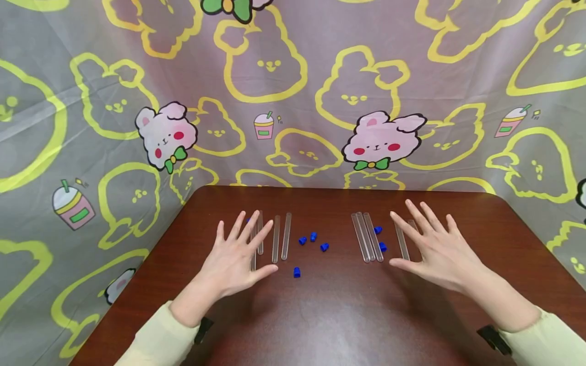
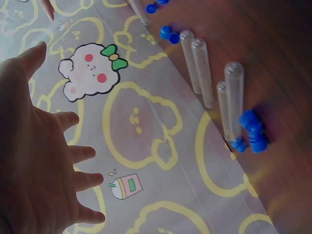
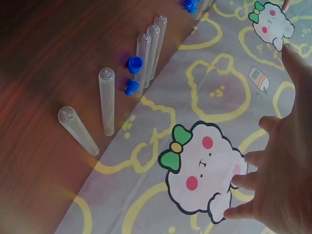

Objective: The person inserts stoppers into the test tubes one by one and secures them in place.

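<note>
My left hand (image 1: 235,259) is held above the left side of the table, fingers straight and spread, with nothing in it. Beneath and beside it lie several clear test tubes (image 1: 286,236), partly hidden by the fingers. On the right, my right hand (image 1: 439,251) hovers in the same spread pose, also holding nothing. It partly covers a test tube (image 1: 402,239). Three more tubes (image 1: 367,236) lie side by side left of that hand, with two blue caps (image 1: 382,247) next to them. Other blue caps (image 1: 324,247) are scattered mid-table. Both wrist views show the fingers apart from the tubes (image 2: 234,97).
The brown wooden table (image 1: 339,315) has a patterned grey curtain (image 1: 302,66) behind it and at both sides. One blue cap (image 1: 297,272) lies nearer the front than the others. Dark straps (image 1: 493,339) sit at the wrists, by the pale sleeves.
</note>
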The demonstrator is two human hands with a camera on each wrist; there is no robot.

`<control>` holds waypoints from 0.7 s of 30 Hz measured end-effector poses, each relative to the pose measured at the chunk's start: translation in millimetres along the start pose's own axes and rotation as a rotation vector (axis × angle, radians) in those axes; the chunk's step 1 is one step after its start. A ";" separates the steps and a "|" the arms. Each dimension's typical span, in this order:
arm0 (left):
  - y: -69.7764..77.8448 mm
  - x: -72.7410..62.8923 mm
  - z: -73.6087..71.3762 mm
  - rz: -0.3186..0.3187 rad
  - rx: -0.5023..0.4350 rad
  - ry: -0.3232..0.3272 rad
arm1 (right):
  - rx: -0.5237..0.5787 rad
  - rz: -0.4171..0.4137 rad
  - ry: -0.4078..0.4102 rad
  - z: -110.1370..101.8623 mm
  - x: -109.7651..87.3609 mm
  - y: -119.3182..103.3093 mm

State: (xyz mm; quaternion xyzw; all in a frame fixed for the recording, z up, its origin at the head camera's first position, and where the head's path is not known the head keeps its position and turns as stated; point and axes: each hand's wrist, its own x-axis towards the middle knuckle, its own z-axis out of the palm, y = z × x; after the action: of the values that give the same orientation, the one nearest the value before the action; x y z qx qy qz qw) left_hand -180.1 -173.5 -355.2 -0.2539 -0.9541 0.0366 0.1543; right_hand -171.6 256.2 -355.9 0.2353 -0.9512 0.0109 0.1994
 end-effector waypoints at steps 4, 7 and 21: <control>-5.0 -1.8 2.7 -0.009 -0.007 -0.016 | 0.009 -0.017 0.002 0.8 6.1 0.7; -8.7 -3.4 4.1 -0.017 -0.013 -0.021 | 0.012 -0.027 -0.001 1.0 10.9 0.9; -21.5 -11.1 10.1 -0.041 -0.042 -0.020 | 0.035 -0.075 -0.034 6.5 33.7 -4.5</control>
State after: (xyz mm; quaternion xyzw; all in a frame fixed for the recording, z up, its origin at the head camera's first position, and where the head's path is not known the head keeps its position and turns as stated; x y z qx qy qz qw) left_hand -184.3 -197.6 -364.7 -0.2371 -0.9612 0.0158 0.1402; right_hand -199.3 236.6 -349.2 0.2745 -0.9446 0.0162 0.1793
